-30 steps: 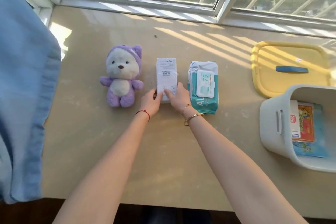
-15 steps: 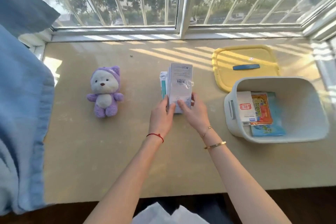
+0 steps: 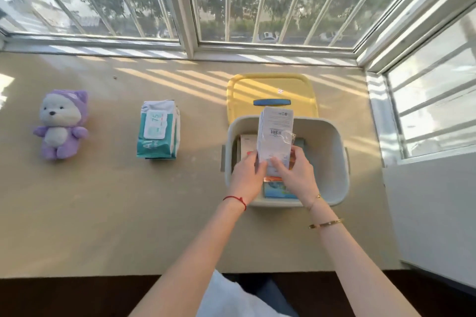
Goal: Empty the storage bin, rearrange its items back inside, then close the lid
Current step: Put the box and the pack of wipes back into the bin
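Both hands hold a white box upright over the open grey storage bin. My left hand grips its lower left edge and my right hand its lower right edge. Flat colourful packets and a pale packet lie on the bin's floor, partly hidden by the box and hands. The yellow lid with a blue handle lies flat just behind the bin. A teal wet-wipes pack and a purple plush bear rest on the table to the left.
The beige table runs under barred windows at the back. A white wall panel stands close on the right of the bin. The table's front edge borders a dark floor below.
Both hands lifted the white box off the table beside the wipes and carried it right, over the bin. The wipes pack and bear stayed put.
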